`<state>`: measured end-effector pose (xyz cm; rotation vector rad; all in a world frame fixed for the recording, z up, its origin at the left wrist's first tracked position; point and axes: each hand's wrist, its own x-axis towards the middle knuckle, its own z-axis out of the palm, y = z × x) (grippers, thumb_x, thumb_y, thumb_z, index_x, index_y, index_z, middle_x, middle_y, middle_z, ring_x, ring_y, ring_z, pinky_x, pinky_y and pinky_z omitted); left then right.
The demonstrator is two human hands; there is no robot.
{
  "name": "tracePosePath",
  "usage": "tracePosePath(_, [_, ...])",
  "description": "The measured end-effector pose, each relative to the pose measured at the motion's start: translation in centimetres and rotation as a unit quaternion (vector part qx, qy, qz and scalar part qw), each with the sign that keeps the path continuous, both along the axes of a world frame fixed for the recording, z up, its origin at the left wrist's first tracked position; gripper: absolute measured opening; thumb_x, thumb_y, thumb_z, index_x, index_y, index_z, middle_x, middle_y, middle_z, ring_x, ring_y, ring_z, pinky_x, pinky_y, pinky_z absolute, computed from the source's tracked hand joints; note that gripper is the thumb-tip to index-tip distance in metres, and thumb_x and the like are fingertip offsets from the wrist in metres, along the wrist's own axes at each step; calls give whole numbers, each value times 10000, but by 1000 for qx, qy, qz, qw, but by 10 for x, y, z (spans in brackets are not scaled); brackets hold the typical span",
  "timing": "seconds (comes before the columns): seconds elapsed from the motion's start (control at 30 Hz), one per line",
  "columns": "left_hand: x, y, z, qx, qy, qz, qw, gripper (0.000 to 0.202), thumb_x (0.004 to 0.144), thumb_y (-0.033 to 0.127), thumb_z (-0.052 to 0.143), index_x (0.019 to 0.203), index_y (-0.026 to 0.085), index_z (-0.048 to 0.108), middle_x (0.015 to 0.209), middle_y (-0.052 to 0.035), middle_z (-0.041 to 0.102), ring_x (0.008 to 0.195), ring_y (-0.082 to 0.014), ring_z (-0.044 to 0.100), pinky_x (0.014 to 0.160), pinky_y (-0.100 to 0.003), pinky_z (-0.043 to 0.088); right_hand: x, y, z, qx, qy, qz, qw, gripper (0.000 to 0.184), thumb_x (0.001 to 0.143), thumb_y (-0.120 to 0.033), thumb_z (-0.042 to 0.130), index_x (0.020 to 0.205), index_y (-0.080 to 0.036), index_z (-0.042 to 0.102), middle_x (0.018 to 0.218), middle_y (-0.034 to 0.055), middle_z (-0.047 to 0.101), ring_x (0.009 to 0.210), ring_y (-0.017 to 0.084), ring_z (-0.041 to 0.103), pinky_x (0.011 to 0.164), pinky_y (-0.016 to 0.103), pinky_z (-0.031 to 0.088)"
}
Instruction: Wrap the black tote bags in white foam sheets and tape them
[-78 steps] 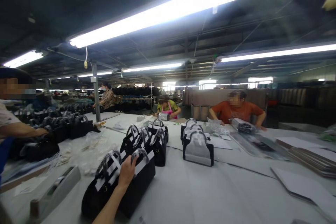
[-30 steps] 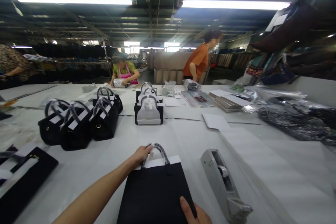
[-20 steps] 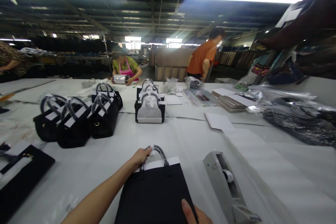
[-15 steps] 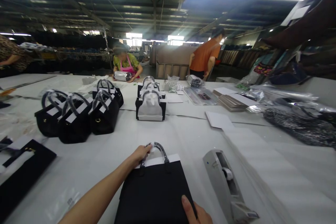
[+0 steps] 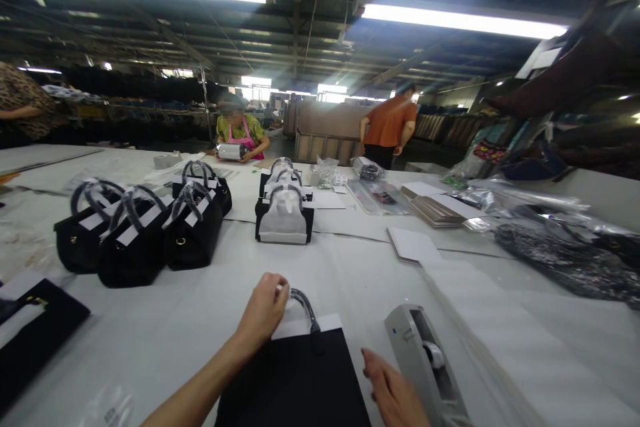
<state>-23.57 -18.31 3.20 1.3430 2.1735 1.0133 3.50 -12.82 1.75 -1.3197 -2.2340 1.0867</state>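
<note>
On the table's (image 5: pixel 345 287) near side one bag (image 5: pixel 300 380) points its handle (image 5: pixel 307 307) away, long axis unclear with its near end cut off, the left hand (image 5: pixel 263 307) bunched at that handle, grip hidden from me, the right hand (image 5: pixel 395 393) loosely open near one dispenser (image 5: pixel 406 340), four more bags (image 5: pixel 193 240) standing leftward.

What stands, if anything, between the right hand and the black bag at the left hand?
Nothing visible: only some white table shows between the right hand and the black bag. The tape dispenser is on the hand's other side.
</note>
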Motion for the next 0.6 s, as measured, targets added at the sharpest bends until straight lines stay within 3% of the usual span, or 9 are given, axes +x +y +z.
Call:
tracePosePath(0.07, [19, -4, 5, -3, 22, -58, 998, 241, 854, 264, 384, 832, 206, 618, 874, -35, 638, 837, -176, 583, 784, -281, 412, -32, 38, 8, 47, -5, 6, 999, 592, 867, -579, 334, 1171, -151, 606, 1010, 103, 698, 890, 238, 654, 796, 332, 513])
tracePosePath(0.13, [36, -5, 1, -18, 47, -80, 996, 228, 785, 157, 408, 790, 195, 632, 827, -49, 643, 830, -200, 586, 778, -306, 408, -74, 78, 5, 108, -40, 63, 991, 523, 874, -476, 393, 1221, -123, 563, 981, 106, 701, 852, 212, 651, 807, 315, 497])
tracePosePath(0.3, [49, 9, -23, -94, 150, -44, 983, 358, 752, 89, 347, 955, 175, 629, 974, -90, 652, 951, -253, 580, 836, -368, 399, -189, 152, -24, 185, -114, 178, 960, 428, 852, -299, 468, 1240, -138, 547, 1225, 125, 603, 1060, 210, 584, 945, 314, 408])
tracePosePath(0.43, [40, 24, -37, -192, 166, -31, 967, 314, 787, 220, 382, 881, 181, 679, 905, -110, 695, 892, -282, 622, 810, -403, 417, -246, 176, -44, 206, -164, 220, 939, 462, 810, -301, 537, 1255, -174, 527, 1320, 144, 522, 1206, 276, 474, 979, 421, 356])
tracePosePath(0.6, [34, 32, -51, -220, 159, -41, 962, 473, 865, 272, 251, 823, 189, 715, 911, -138, 704, 904, -299, 625, 821, -457, 395, -268, 188, -52, 214, -211, 246, 921, 440, 752, -378, 614, 1142, -175, 588, 1149, 171, 617, 1107, 357, 519, 923, 531, 335])
